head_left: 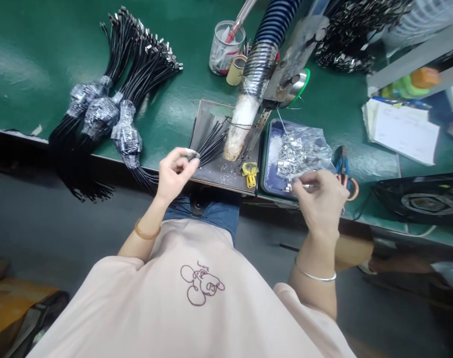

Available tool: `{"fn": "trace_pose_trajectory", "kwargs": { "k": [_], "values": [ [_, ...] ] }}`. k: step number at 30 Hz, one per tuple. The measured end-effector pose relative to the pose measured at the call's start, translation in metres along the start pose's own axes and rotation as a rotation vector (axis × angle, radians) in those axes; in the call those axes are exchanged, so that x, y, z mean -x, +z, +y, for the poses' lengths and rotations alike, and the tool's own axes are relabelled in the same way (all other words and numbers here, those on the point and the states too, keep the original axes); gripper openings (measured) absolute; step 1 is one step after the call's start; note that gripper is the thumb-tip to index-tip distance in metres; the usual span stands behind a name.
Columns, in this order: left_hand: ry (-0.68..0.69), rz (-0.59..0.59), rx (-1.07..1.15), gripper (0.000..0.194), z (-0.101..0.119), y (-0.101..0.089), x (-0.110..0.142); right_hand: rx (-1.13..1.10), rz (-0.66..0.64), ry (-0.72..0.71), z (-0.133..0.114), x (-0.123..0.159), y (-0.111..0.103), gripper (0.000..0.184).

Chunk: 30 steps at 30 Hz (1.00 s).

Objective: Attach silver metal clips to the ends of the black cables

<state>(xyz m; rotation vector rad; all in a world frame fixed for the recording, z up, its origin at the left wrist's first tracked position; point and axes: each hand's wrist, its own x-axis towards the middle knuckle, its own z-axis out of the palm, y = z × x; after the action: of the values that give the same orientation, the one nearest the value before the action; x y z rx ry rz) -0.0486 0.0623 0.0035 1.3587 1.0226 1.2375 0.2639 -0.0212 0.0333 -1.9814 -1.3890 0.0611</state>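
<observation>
My left hand (176, 174) pinches a fan of thin black wires (211, 141) that spreads over a grey metal plate (207, 119) at the bench edge. My right hand (321, 199) is closed in a pinch over the near rim of a dark blue tray (268, 164). It grips a small metal piece that I cannot name, beside a clear plastic bag of small metal clips (303, 151) lying in the tray. A white-tipped nozzle on a ribbed hose (245, 124) points down at the plate between my hands.
Wrapped bundles of black cables (125, 99) lie at the left on the green bench (33, 64). A clear cup with tools (224, 47) stands at the back. Blue-handled pliers (341, 166), papers (403, 129), a black fan (422, 201) and a yellow clip (251, 173) lie nearby.
</observation>
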Motion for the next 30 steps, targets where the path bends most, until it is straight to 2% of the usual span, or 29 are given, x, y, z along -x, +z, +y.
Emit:
{"fn": "trace_pose_trajectory", "kwargs": {
  "k": [4,5,6,7,8,10,12,14,17,24,30],
  "values": [
    [-0.169,-0.746,0.126,0.017,0.026,0.015,0.009,-0.080,0.165,-0.044,-0.017,0.014,-0.001,0.026],
    [-0.213,-0.894,0.154,0.017,0.028,0.022,0.010,-0.126,0.182,-0.039,-0.025,0.018,0.000,0.022],
    [-0.240,-0.977,0.187,0.015,0.029,0.029,0.012,-0.196,0.197,-0.029,-0.033,0.023,0.001,0.018],
    [-0.263,-0.984,0.218,0.012,0.027,0.037,0.014,-0.285,0.176,-0.009,-0.041,0.028,0.003,0.016],
    [-0.295,-0.915,0.245,0.012,0.024,0.045,0.016,-0.374,0.132,-0.005,-0.049,0.034,0.006,0.017],
    [-0.344,-0.667,0.280,0.015,0.015,0.056,0.018,-0.491,0.056,-0.004,-0.063,0.044,0.014,0.016],
    [-0.365,-0.480,0.305,0.020,0.007,0.063,0.020,-0.505,0.052,-0.055,-0.073,0.052,0.024,0.014],
    [-0.378,-0.398,0.324,0.025,0.004,0.064,0.020,-0.430,0.123,-0.151,-0.079,0.057,0.034,0.011],
    [-0.393,-0.371,0.340,0.030,0.007,0.063,0.021,-0.365,0.177,-0.238,-0.083,0.060,0.046,0.009],
    [-0.388,-0.348,0.300,0.032,0.009,0.063,0.022,-0.513,0.106,-0.184,-0.084,0.064,0.053,0.007],
    [-0.331,-0.322,0.211,0.029,0.005,0.065,0.026,-0.445,0.078,-0.353,-0.085,0.065,0.053,0.010]
  ]
}}
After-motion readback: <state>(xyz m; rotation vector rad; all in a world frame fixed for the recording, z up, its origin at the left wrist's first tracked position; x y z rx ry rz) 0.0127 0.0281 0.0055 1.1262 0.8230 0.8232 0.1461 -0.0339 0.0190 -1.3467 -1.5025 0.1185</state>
